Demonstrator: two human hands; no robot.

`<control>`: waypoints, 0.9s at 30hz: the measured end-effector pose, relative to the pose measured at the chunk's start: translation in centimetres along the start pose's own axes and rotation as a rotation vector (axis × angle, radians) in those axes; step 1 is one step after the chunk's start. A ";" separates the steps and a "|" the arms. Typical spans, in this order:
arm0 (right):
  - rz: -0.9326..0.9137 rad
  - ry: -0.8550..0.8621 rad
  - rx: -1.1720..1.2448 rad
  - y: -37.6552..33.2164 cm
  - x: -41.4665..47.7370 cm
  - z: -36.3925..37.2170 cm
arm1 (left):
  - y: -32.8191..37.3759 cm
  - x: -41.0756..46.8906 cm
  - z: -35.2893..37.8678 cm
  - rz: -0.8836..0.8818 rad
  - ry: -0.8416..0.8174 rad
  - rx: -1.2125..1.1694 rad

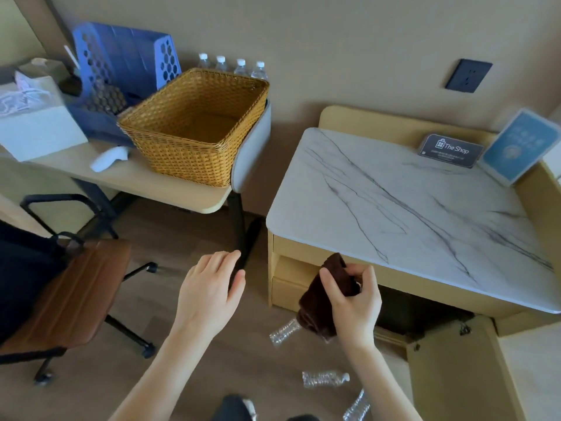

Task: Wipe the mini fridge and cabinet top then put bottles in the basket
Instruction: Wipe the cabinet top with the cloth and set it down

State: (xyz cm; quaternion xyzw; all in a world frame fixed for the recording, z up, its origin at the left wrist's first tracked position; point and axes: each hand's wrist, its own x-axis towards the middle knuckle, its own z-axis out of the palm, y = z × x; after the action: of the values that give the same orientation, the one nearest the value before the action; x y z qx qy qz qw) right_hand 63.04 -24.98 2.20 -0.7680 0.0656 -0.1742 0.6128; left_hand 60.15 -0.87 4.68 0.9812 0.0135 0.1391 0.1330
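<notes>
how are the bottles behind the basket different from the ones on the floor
The bottles by the wall stand upright; the floor bottles lie on their sides. The bottles by the wall form a neat row of four behind the basket, only their tops showing; the floor bottles, three in view, are scattered near the cabinet and look crumpled. Both sets are clear plastic.

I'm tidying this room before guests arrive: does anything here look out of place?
Three clear plastic bottles lie scattered on the wood floor before the cabinet; the wicker basket on the desk holds none. The cabinet door stands open.
</notes>
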 end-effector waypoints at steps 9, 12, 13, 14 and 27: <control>-0.015 -0.015 -0.058 -2.3 1.3 6.6 | -6.4 3.9 -0.2 0.024 -0.005 -0.096; -0.018 -0.016 -0.078 -1.6 2.6 7.5 | -5.7 5.3 0.9 0.036 -0.069 -0.130; -0.009 -0.022 -0.083 -1.3 3.2 7.9 | -5.5 5.8 1.3 0.044 -0.086 -0.137; 0.001 -0.033 -0.089 -1.0 3.7 8.2 | -5.3 6.3 1.6 0.052 -0.100 -0.138; 0.009 -0.080 -0.136 3.6 17.3 11.4 | -2.8 20.8 6.0 0.164 -0.103 -0.098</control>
State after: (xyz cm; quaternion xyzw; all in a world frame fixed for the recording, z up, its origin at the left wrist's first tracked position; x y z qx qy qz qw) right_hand 83.54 -20.81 -0.15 -0.8138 0.0565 -0.1359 0.5622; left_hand 81.79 1.55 3.96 0.9772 -0.0805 0.0992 0.1696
